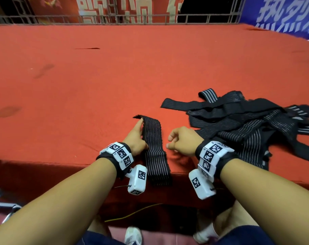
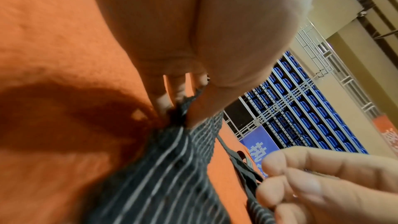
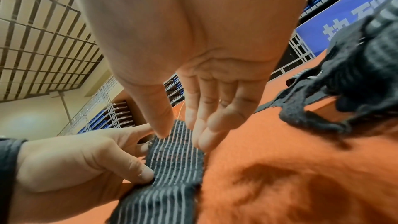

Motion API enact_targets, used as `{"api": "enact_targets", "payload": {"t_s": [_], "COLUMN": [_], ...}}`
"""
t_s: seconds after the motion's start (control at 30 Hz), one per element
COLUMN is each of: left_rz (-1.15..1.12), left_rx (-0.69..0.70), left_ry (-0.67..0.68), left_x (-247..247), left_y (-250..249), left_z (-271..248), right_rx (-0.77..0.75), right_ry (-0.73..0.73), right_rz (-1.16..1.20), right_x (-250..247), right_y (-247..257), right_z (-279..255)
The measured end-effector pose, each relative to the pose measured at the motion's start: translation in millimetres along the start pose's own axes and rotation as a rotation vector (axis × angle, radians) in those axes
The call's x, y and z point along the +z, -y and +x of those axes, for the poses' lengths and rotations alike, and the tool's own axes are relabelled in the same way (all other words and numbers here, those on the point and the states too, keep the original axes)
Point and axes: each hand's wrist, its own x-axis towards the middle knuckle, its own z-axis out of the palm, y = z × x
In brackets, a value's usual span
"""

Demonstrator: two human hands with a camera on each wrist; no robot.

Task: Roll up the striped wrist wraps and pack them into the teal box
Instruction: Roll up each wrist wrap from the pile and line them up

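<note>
A: Where is the wrist wrap they're working on?

B: Flat on the red table, long axis running from the table's near edge away from the person. Its near end hangs over that edge. The far tip is lifted a little.

A: And the hands?

B: The left hand lies along the wrap's left side, thumb pinching its edge, index finger stretched up toward the raised tip. The right hand sits just right of the wrap, fingers loosely curled, holding nothing.

A: So which hand starts the roll?

B: I'd guess the left; it is already on the strip, and the far tip lies straight ahead of its finger. The right hand is close enough to help.

A: Any room to work?

B: Plenty of bare table beyond the wrap and to its left. To its right lies the pile of wraps, near the right hand. No teal box shows in any view.
</note>
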Motion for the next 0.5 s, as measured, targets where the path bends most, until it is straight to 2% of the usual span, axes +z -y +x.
{"api": "enact_targets", "payload": {"t_s": [0.23, 0.5], "left_rz": [-0.136, -0.239], "left_rx": [-0.043, -0.082], "left_ry": [-0.186, -0.186], "left_x": [-8, -16], "left_y": [-2, 2], "left_z": [33, 87], "right_rx": [-0.001, 0.028], "right_ry": [-0.033, 0.046], "right_rz": [0.060, 0.083], "right_x": [7, 17], "right_y": [4, -8], "right_z": [41, 91]}}
